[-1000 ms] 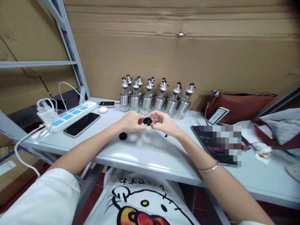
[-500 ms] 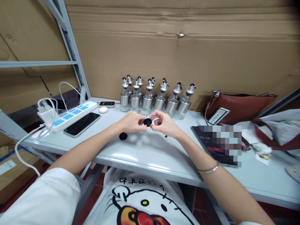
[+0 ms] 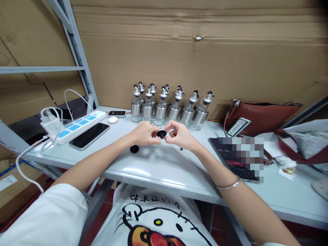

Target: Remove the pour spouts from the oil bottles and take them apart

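My left hand (image 3: pixel 146 133) and my right hand (image 3: pixel 179 135) meet above the table, both pinching one bottle pourer (image 3: pixel 161 133) from its two sides. Its black ribbed stopper faces me, and a bit of silver shows behind it; the rest is hidden by my fingers. On the table below my left hand lies a round black part (image 3: pixel 134 149). A tiny black piece (image 3: pixel 181 148) rests under my right hand. Behind my hands stand several glass and steel oil bottles (image 3: pixel 161 112) in rows, with silver and black pourers on top.
At the left are a white power strip (image 3: pixel 79 127) with cables, a phone (image 3: pixel 89 136), a small display device (image 3: pixel 117 113) and a white round object (image 3: pixel 113 120). A tablet (image 3: pixel 230 157), a brown bag (image 3: pixel 266 118) and wrappings occupy the right. Cardboard (image 3: pixel 164 51) closes off the back.
The black stopper has tilted slightly between my fingers, showing more of its ribbed end. Both hands stay in nearly the same place.
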`<state>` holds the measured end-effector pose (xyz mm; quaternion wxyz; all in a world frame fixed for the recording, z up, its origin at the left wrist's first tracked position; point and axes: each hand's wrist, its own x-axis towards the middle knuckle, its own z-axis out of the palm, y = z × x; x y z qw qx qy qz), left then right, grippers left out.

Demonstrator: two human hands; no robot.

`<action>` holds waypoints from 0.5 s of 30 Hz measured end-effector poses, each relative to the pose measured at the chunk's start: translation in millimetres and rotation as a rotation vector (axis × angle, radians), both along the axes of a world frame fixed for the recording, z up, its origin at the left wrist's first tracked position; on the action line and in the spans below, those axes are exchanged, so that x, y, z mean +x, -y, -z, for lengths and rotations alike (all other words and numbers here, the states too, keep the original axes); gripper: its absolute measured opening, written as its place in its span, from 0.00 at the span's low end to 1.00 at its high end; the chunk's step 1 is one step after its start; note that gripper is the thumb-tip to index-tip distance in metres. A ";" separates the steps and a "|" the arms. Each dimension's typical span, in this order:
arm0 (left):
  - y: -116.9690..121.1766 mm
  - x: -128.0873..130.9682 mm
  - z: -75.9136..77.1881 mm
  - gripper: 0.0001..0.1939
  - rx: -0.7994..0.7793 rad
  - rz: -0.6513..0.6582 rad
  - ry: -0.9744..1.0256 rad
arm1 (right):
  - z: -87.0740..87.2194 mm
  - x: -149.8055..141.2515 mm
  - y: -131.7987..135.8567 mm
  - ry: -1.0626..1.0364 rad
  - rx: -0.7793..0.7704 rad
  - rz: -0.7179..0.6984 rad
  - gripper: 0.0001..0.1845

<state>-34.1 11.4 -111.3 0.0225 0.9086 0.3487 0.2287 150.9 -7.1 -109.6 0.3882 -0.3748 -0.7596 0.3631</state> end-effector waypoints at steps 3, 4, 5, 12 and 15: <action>-0.2 0.2 0.6 0.08 0.036 0.014 0.002 | -0.6 -0.4 0.4 -0.006 0.005 0.014 0.13; -0.3 0.2 0.9 0.08 0.045 0.020 0.002 | -0.8 -0.4 0.5 -0.005 0.008 0.018 0.13; -0.5 0.2 1.1 0.08 0.052 0.024 0.003 | -1.1 -0.5 0.6 -0.004 0.011 0.021 0.12; 0.0 0.8 0.1 0.09 0.057 0.052 0.005 | -3.6 -1.0 2.6 -0.001 0.023 0.027 0.12; 2.0 1.2 -1.7 0.09 0.057 0.070 -0.006 | -3.6 0.5 1.0 -0.027 0.003 0.003 0.12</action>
